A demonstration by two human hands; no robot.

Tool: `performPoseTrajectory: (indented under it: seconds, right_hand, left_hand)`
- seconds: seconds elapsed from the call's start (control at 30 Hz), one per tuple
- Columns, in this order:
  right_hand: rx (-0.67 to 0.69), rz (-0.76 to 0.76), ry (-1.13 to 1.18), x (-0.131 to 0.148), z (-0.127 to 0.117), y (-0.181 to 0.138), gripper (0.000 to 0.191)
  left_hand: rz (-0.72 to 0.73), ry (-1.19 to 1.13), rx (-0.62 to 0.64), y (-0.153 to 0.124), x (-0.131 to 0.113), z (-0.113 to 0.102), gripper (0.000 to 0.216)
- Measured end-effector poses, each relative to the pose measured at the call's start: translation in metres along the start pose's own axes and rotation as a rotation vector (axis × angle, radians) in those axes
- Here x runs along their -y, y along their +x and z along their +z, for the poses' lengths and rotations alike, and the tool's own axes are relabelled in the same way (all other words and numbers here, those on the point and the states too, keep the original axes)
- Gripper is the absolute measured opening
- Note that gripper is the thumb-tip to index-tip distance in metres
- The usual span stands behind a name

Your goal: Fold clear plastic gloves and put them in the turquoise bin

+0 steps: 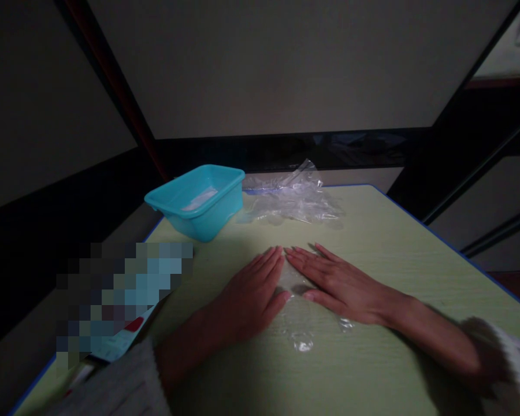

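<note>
While two hands (256, 293) (338, 282) touch clear plastic (298, 316), one teal basin (220, 215) beyond

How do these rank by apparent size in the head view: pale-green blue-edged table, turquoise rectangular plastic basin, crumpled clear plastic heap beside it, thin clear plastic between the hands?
1. Table
2. Basin and plastic heap: too alike to rank
3. Thin clear plastic, going by its visible part; it is partly covered

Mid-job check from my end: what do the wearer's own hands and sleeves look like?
The left hand and right hand are both bare, with no glove, ring or watch visible. The left sleeve is greyish and looks ribbed; the right sleeve is pale, its texture hard to tell.
</note>
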State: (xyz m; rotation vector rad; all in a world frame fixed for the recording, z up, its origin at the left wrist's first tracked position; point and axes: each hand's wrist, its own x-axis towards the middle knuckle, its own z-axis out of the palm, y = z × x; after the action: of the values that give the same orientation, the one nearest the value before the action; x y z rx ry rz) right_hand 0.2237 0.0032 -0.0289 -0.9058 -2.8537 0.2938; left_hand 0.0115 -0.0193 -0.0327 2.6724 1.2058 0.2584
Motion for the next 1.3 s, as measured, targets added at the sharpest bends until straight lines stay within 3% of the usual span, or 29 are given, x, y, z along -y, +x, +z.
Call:
performPoseTrajectory:
  seconds: [0.57,0.77,0.87,0.97,1.07,1.3]
  right_hand:
    - [0.134,0.103,0.037,-0.013,-0.006,-0.016,0.070]
    - [0.147,0.130,0.093,-0.015,-0.011,-0.018,0.067]
    - [0.125,0.102,0.128,-0.018,-0.012,-0.019,0.065]
    - [0.088,0.067,0.143,-0.023,-0.015,-0.020,0.062]
    - [0.035,0.048,0.128,-0.026,-0.018,-0.020,0.056]
    - [-0.059,0.056,0.012,-0.025,-0.022,-0.019,0.052]
  left_hand:
    - [0.035,0.091,0.021,-0.003,0.008,0.005,0.057]
    - [0.018,-0.006,0.009,-0.003,0.006,0.002,0.059]
    - [-0.077,-0.188,-0.085,-0.003,0.010,-0.003,0.056]
    - [-0.253,-0.340,-0.314,-0.003,0.017,-0.008,0.050]
    - [-0.325,-0.336,-0.474,-0.002,0.023,-0.010,0.047]
    - [-0.324,-0.209,-0.369,0.000,0.023,-0.006,0.049]
